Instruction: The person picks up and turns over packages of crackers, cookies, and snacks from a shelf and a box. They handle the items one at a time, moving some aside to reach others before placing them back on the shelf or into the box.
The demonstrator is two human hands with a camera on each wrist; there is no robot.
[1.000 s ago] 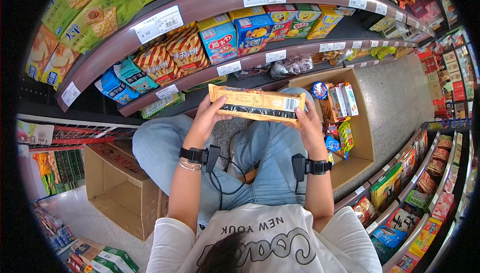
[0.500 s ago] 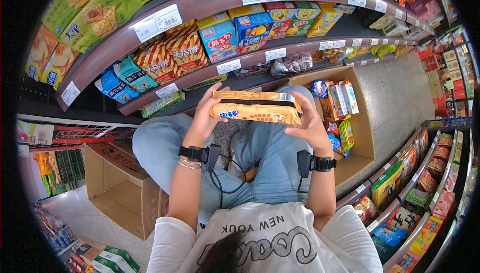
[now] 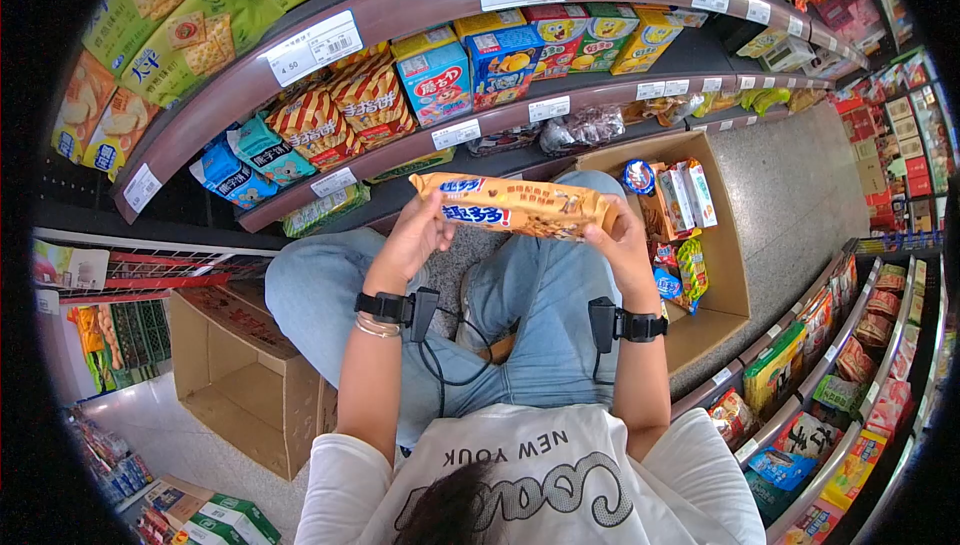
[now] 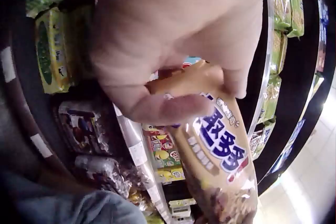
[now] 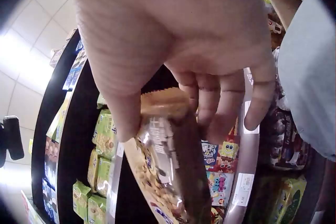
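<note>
A long tan packet of cookies with blue lettering is held level over the person's lap. At its left end the left hand pinches it; in the left wrist view the thumb lies across the printed face of the wrapper. The right hand grips the opposite end. From the right wrist, the crimped end of the cookie packet shows between thumb and fingers, with a glossy side panel facing the camera.
An open cardboard box with several snacks stands right of the legs. Another cardboard box lies at the left. Store shelves with boxed and bagged biscuits curve ahead; more shelving runs along the right.
The cookie packet has been rolled over between the hands, from its barcode and seam side to its lettered front. The right hand let its fingers loosen midway and now grips the end again.
</note>
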